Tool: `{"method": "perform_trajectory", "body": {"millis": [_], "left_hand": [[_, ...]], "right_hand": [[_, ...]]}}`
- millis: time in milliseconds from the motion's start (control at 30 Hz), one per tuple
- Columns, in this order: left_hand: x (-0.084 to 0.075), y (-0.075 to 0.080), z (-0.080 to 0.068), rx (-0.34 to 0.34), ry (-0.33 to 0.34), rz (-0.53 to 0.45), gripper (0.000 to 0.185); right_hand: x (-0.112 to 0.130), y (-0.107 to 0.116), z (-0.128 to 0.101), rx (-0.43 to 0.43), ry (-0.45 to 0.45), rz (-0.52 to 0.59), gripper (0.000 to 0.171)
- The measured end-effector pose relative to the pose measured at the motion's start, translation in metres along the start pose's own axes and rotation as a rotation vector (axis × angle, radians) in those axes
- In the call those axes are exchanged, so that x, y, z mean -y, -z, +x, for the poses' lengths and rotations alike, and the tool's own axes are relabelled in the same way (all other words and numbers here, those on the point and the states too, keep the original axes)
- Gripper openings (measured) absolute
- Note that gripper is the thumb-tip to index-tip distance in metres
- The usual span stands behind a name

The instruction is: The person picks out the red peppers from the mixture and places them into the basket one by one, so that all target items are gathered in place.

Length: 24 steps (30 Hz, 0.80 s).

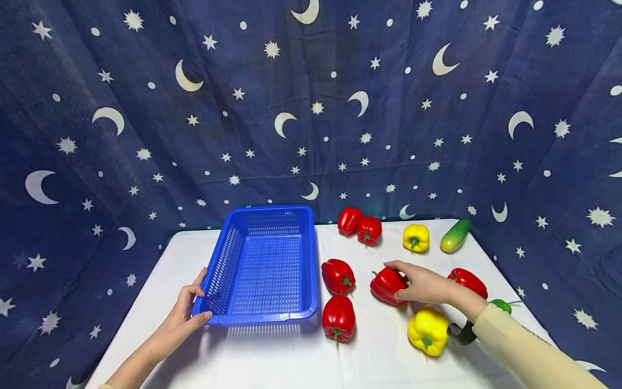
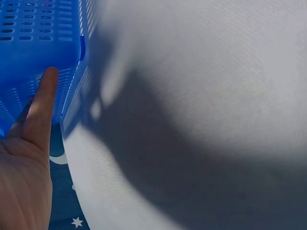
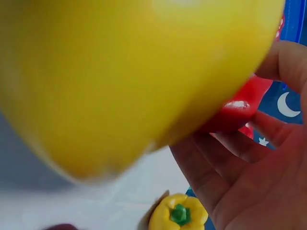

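Note:
A blue plastic basket [image 1: 267, 319] with slotted walls stands on the left half of the white table. My left hand [image 1: 177, 319] grips its front left corner, the thumb along the front and the fingers on the left side; in the left wrist view the thumb [image 2: 42, 110] touches the wall below the rim. My right hand [image 1: 423, 282] holds a red bell pepper [image 1: 386, 286] between thumb and fingers, at the table. Two red bell peppers, one behind [image 1: 337, 275] and one in front [image 1: 338, 317], lie between basket and right hand.
Two more red peppers [image 1: 350, 221] lie at the back, with a yellow pepper [image 1: 416, 238] and a cucumber [image 1: 455, 236] farther right. A yellow pepper [image 1: 427, 329] sits close under my right wrist. Behind my forearm are a red pepper [image 1: 468, 282] and something green [image 1: 501, 306].

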<state>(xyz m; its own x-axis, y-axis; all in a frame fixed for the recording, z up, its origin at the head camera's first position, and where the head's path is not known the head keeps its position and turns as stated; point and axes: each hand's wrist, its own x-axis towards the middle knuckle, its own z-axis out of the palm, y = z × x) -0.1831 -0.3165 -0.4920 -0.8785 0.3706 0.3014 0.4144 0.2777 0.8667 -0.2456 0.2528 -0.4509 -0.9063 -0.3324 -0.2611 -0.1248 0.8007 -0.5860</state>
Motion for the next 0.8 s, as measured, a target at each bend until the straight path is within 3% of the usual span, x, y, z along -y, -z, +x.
{"method": "perform_trajectory", "body": {"millis": [200, 600, 800], "left_hand": [[0.004, 0.0, -0.001, 0.005, -0.025, -0.05, 0.037], [0.004, -0.002, 0.0, -0.011, -0.022, -0.064, 0.037], [0.002, -0.004, -0.001, -0.015, -0.05, -0.103, 0.036]], "right_hand": [[-0.004, 0.008, 0.006, -0.044, 0.073, -0.1, 0.073], [-0.003, 0.009, 0.007, -0.091, 0.099, -0.148, 0.064], [-0.005, 0.012, 0.009, -0.075, 0.171, -0.141, 0.058]]}}
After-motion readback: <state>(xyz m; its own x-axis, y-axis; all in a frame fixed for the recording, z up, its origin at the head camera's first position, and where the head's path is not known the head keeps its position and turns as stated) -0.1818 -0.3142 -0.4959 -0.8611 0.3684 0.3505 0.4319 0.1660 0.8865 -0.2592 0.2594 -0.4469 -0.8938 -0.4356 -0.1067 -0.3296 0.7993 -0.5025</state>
